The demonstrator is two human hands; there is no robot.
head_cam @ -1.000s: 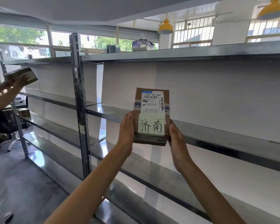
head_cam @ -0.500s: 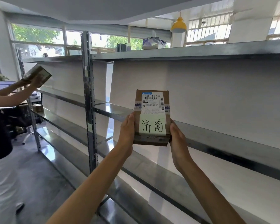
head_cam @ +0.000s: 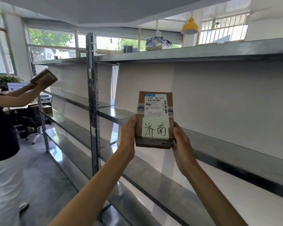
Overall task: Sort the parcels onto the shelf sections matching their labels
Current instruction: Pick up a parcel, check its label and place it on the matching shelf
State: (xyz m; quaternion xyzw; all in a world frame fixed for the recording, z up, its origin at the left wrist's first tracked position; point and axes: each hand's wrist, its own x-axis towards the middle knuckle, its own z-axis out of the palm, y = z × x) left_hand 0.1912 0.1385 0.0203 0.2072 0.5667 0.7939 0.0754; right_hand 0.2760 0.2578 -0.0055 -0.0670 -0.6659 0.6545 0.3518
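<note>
A grey metal shelf (head_cam: 203, 53) stands on a grey floor (head_cam: 44, 173), its flat boards stacked in tiers and bolted to a perforated upright post (head_cam: 92, 95), with a white back panel (head_cam: 219, 95) behind them. On the top board lie a blue-and-white wrapped bundle (head_cam: 158, 44) and, just left of it, a small dark object (head_cam: 128, 48) too small to make out.

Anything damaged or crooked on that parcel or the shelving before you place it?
Nothing stands out. The parcel is upright and intact between the left hand and right hand, its handwritten note flat and readable; the shelving looks straight.
</note>
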